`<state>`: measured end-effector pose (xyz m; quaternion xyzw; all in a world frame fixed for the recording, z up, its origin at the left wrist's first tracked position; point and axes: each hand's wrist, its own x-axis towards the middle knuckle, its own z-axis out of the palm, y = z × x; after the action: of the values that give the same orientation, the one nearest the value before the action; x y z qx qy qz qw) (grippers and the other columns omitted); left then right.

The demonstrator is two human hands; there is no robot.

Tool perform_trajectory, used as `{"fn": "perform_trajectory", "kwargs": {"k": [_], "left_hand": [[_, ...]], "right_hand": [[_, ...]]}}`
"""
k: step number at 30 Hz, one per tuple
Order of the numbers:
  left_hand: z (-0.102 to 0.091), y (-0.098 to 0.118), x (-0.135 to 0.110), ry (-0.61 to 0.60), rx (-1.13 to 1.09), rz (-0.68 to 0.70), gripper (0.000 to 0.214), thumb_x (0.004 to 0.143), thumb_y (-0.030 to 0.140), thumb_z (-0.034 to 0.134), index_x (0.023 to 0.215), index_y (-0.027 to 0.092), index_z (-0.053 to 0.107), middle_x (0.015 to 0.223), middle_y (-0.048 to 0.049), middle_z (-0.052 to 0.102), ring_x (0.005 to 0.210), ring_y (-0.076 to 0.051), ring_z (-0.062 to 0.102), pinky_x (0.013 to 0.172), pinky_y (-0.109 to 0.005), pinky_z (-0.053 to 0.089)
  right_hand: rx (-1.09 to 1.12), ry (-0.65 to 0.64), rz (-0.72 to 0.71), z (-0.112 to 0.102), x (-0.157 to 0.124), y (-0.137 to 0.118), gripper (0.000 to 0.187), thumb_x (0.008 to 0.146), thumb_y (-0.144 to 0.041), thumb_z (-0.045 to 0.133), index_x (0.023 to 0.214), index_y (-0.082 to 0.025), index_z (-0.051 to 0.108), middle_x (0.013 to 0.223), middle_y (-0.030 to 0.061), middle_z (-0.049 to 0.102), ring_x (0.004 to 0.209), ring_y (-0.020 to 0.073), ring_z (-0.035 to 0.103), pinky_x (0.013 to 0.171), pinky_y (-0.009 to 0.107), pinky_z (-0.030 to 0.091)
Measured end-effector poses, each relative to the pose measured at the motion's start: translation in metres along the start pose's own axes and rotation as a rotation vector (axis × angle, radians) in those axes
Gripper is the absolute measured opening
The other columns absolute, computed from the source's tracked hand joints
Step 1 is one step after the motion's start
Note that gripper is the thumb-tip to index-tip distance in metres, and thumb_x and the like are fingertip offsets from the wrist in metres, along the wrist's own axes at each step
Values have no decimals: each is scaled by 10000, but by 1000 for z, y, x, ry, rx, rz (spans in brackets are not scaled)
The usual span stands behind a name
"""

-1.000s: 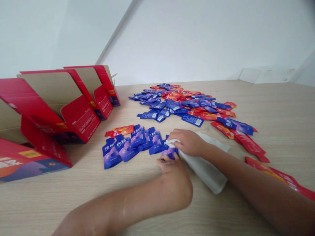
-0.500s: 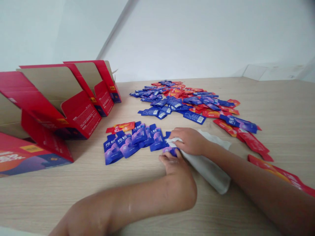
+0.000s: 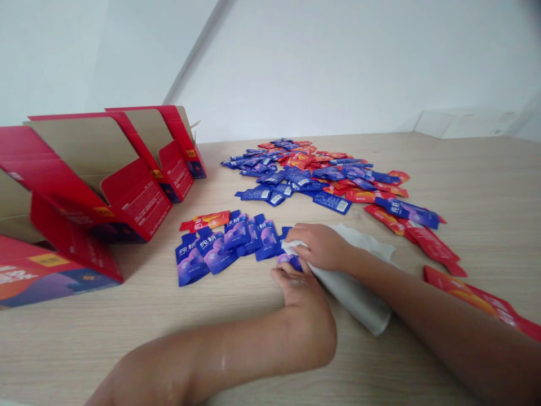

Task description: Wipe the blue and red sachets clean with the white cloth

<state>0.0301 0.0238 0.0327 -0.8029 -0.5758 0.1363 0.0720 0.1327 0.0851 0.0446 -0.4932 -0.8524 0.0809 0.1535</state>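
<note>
A blue and purple sachet [image 3: 289,260] lies flat on the table between my two hands. The fingers of my left hand [image 3: 298,285] press its lower edge down. My right hand [image 3: 321,247] is closed on a white cloth [image 3: 355,299] and pushes a bunched corner of it against that sachet. The rest of the cloth trails out under my right wrist. Left of my hands several blue sachets [image 3: 216,252] lie face up in an overlapping row, with a red and orange sachet [image 3: 205,221] behind them.
Open red cartons [image 3: 139,197] stand in a row along the left. A loose pile of blue and red sachets [image 3: 302,169] spreads across the back. More red sachets [image 3: 435,242] trail down the right side, one [image 3: 477,299] near my right forearm. A white wall rises behind the table.
My right hand and the cloth corner have shifted very slightly left over the sachet. My left hand stays on its lower edge. The whole view has drifted a little.
</note>
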Motion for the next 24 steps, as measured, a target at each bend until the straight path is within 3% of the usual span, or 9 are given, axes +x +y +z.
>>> {"fn": "perform_trajectory", "kwargs": {"k": [2,4,9,14,17,20,24], "left_hand": [[1,1,0,18,12,-8,494,811,36,321,1290,65,439,1144,-244,593,1105,-323,512,918,-484,397],[1,1,-1,20,14,-15,505,811,34,322,1304,74,420,1143,-246,593,1098,-319,519,916,-483,400],[2,2,-3,30,76,-15,530,815,37,309,1337,108,371,1137,-247,598,1083,-318,536,894,-478,415],[2,1,-4,34,127,-20,522,826,44,290,1335,117,374,1136,-242,604,1054,-298,561,881,-449,425],[1,1,-3,19,140,-9,530,819,46,308,1343,110,353,1147,-245,597,1064,-300,554,879,-448,425],[0,1,-1,-2,140,-7,539,815,41,309,1350,101,333,1155,-255,589,1072,-307,549,874,-455,427],[-4,-4,3,-49,43,-2,542,812,40,326,1350,94,327,1215,-262,544,1114,-310,521,896,-472,415]], "right_hand": [[30,-50,-50,2,2,-3,196,846,-208,461,982,-192,600,955,46,617,884,175,551,770,256,359],[15,-51,-8,5,4,1,193,850,-214,460,981,-190,599,947,47,621,880,177,552,761,255,357],[-131,24,227,8,8,23,182,859,-231,452,983,-198,581,951,59,616,884,191,555,745,267,354],[-213,117,396,-5,4,47,208,873,-220,411,1038,-198,538,1000,76,593,897,202,552,727,273,366],[-272,257,627,-15,-3,71,230,856,-200,405,1061,-180,509,1051,106,561,933,229,546,735,300,384],[-290,314,858,-18,-11,96,283,859,-269,420,1110,-157,486,1112,148,516,975,257,539,759,335,401],[-255,281,928,-13,-16,117,431,851,-333,446,1228,-126,419,1218,181,469,1091,277,496,829,357,395]]}}
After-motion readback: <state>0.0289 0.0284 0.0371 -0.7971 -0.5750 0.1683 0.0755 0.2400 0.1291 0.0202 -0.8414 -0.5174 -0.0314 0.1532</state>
